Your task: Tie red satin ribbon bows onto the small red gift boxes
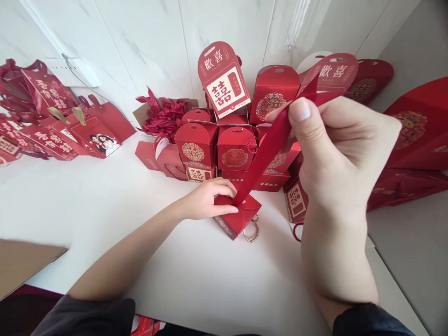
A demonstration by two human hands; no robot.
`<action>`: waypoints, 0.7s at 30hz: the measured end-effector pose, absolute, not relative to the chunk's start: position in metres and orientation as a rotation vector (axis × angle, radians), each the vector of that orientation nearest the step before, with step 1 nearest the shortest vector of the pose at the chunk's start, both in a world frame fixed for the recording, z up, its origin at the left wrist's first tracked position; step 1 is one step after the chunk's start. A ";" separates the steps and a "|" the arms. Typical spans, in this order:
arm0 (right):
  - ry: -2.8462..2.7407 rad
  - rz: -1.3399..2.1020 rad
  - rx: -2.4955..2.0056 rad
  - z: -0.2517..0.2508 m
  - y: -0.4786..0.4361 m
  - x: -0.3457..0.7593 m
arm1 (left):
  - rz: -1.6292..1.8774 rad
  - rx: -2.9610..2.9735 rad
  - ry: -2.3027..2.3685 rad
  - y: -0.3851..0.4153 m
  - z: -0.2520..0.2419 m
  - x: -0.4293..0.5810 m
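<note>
A small red box [241,219] lies on the white table, a twisted cream cord [252,232] beside its right edge. My left hand [210,198] rests on the box's left side, fingers curled round its edge. A wide red ribbon [261,156] rises from the top of the box, slanting up to the right. High at the right, close to the camera, my right hand [332,140] pinches the upper part of the ribbon between thumb and fingers. The ribbon's lower end meets the box near my left fingertips.
Stacked red gift boxes [196,144] stand behind, with a box of red ribbons [164,116] at their left. Red bags [101,133] fill the back left, larger ones [423,126] the right. Brown cardboard [28,261] lies at the left edge.
</note>
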State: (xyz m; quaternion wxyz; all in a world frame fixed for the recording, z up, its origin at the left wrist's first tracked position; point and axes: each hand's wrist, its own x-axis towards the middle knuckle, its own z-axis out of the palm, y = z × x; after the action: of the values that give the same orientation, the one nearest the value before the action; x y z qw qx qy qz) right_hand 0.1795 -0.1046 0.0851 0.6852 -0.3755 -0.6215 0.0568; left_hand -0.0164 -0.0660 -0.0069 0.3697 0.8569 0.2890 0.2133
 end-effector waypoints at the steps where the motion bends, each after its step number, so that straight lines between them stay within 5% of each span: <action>1: -1.387 0.133 -0.841 0.085 -0.105 0.178 | 0.577 2.163 0.723 -0.067 -0.008 -0.015; 21: -1.308 -0.046 -0.950 0.088 -0.119 0.171 | 0.649 1.909 0.581 -0.051 -0.046 -0.002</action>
State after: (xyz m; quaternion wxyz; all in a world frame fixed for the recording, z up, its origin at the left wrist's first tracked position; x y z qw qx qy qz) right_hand 0.1711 -0.1186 0.0883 0.6905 -0.4248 -0.5851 -0.0206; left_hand -0.0019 -0.0514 -0.0462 0.4981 0.7889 0.2401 0.2682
